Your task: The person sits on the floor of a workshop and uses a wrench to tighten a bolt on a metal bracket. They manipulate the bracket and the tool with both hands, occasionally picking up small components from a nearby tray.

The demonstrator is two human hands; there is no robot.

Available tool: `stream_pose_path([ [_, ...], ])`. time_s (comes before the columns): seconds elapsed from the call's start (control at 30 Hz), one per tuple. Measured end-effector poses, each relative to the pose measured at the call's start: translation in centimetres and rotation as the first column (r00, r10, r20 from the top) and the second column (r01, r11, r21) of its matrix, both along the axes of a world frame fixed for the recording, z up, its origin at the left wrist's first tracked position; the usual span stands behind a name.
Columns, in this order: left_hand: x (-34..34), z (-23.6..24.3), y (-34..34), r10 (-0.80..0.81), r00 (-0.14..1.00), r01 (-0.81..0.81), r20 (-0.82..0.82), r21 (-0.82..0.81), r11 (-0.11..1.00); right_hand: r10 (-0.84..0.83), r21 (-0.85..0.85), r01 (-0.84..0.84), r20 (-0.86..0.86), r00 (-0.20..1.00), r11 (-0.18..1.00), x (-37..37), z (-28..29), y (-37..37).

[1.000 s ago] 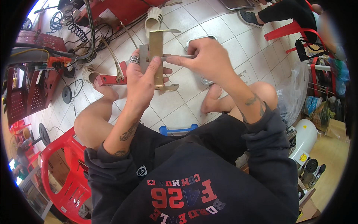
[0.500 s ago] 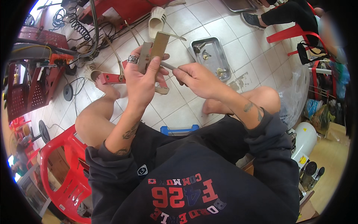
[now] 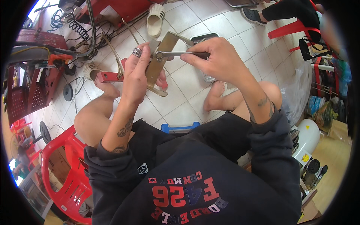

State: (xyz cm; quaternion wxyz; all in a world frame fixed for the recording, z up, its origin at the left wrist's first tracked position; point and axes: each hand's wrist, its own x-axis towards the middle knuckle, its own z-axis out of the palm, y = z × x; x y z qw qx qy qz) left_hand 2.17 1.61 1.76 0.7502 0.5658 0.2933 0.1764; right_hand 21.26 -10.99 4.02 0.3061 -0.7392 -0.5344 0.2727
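Counted: one brass-coloured bracket (image 3: 154,71), one ring-ended wrench (image 3: 180,54), two cream clogs (image 3: 155,24) beyond and left of left hand, two metal trays (image 3: 205,35), nearer one partly hidden behind right hand. Clamping bracket in left hand (image 3: 135,77), thumb upright alongside; gripping wrench handle in right hand (image 3: 217,58), ring end at bracket face. Hands apart, bridged by wrench. Bracket's upper prong ending close by right fingers; open floor tiles (image 3: 180,101) below hands, down to blue plastic piece (image 3: 180,128).

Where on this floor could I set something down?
Bare tiles show between the person's feet, beyond the blue object, and between the upper cream clog and the dark shoe. The left is crowded: coiled hose, red perforated stand.
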Motion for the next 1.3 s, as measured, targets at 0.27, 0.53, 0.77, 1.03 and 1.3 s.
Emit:
stream_pose_path([
  [0.27,0.4,-0.5,-0.7,0.040,0.999,-0.038,0.032,-0.044,0.998,0.033,-0.008,-0.035,-0.169,0.985,0.999,0.6,-0.2,-0.2],
  [0.53,0.3,-0.8,-0.5,0.020,0.997,-0.016,0.070,-0.059,0.998,0.062,-0.099,-0.064,-0.019,0.998,0.993,0.8,-0.3,-0.1],
  [0.77,0.0,-1.0,-0.8,-0.043,0.999,0.043,0.016,-0.007,0.999,-0.045,-0.220,0.037,-0.032,0.998,0.975,1.5,-0.5,0.0],
  [1.03,0.4,-0.4,-1.6,-0.040,0.999,0.041,0.021,-0.031,0.999,-0.159,-0.154,0.159,0.013,0.987,0.975,2.3,-0.8,-0.1],
  [1.3,-0.2,-0.1,-2.4,-0.051,0.998,0.054,-0.031,0.097,0.994,-0.205,-0.220,0.193,-0.032,0.978,0.956,1.1,0.7,-1.5],
])
